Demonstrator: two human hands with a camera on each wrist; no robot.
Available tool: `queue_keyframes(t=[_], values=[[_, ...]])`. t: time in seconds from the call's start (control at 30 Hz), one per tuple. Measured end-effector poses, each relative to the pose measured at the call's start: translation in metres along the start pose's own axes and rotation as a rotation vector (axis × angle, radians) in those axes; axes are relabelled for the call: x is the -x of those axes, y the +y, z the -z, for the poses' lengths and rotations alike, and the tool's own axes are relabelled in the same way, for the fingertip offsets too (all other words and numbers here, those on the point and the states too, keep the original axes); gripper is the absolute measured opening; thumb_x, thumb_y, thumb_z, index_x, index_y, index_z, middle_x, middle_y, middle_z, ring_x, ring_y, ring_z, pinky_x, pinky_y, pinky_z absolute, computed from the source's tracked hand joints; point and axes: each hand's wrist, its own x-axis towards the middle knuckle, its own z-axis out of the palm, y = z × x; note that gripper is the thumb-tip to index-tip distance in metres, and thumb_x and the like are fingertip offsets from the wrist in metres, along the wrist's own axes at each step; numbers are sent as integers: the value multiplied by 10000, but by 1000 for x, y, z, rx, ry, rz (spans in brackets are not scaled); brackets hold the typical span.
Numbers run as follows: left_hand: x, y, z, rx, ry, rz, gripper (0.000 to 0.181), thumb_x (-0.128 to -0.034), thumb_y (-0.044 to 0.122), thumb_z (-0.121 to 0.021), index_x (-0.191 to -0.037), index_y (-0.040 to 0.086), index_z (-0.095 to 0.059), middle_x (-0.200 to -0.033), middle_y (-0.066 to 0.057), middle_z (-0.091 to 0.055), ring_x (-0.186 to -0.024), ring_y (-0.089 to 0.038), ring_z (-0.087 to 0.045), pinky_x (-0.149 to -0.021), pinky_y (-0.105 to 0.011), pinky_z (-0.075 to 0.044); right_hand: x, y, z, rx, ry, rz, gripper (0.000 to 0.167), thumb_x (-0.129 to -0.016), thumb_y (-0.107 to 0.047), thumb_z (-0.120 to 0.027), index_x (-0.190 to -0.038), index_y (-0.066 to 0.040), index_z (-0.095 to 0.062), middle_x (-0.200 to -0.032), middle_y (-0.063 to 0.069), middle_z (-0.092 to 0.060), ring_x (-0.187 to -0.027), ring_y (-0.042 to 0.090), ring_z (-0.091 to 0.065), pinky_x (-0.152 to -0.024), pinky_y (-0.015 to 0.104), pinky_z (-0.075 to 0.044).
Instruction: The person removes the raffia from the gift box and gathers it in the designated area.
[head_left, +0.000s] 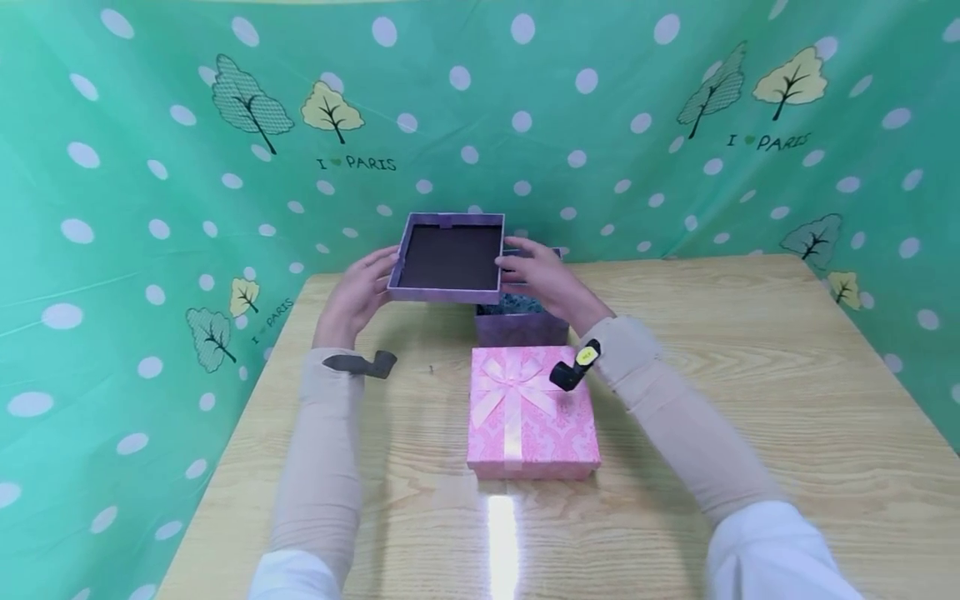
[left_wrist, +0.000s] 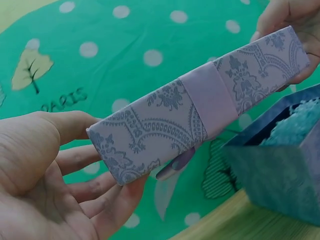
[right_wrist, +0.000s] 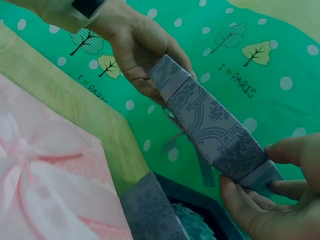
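Observation:
A purple patterned gift-box lid [head_left: 447, 295] is held up above the table between both hands, its dark inside facing the head camera. My left hand [head_left: 354, 298] grips the lid's left side, thumb and fingers at a corner in the left wrist view. On the opposite side my right hand [head_left: 546, 282] pinches the lid's edge [right_wrist: 210, 117]. A ribbon hangs below the lid in the right wrist view. Partly hidden behind the lid and right hand, the purple box [head_left: 522, 330] stands uncovered, with teal shredded filler [left_wrist: 299, 122] inside.
In front of the purple box sits a closed pink gift box [head_left: 551, 442] with a ribbon bow. Both boxes stand on a wooden table [head_left: 750, 375]. A green dotted cloth [head_left: 480, 108] hangs behind and along the sides.

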Motion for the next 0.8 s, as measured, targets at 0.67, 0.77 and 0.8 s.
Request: queue_keyframes(t=[0.67,0.77,0.8], values=[[10,-19,63,109,114,98,508,-996,230,-512,-1470,125,-365,-1390,-19,-445,-1011,-108,-593,-832,-201,-533,-42,22,-69,-21,-17,-44,671,-930,-7,-555,-1516,-118,-248,-1278,201,-549,-864,177,-582,-968,367,-514],[11,-22,69,111,124,109,507,-997,222,-510,-1468,106,-363,-1337,-12,-475,-1006,-110,-584,-818,-202,-539,-47,25,-78,-2,-15,-60,677,-922,15,-546,-1516,-106,-245,-1302,193,-534,-909,185,-576,-971,359,-513],[11,-23,70,107,131,115,506,-998,219,-506,-1467,99,-361,-1314,-10,-487,-1002,-107,-585,-814,-201,-539,-48,26,-80,2,-17,-68,678,-920,24,-540,-1516,-97,-239,-1327,195,-517,-958,200,-576,-980,356,-507]])
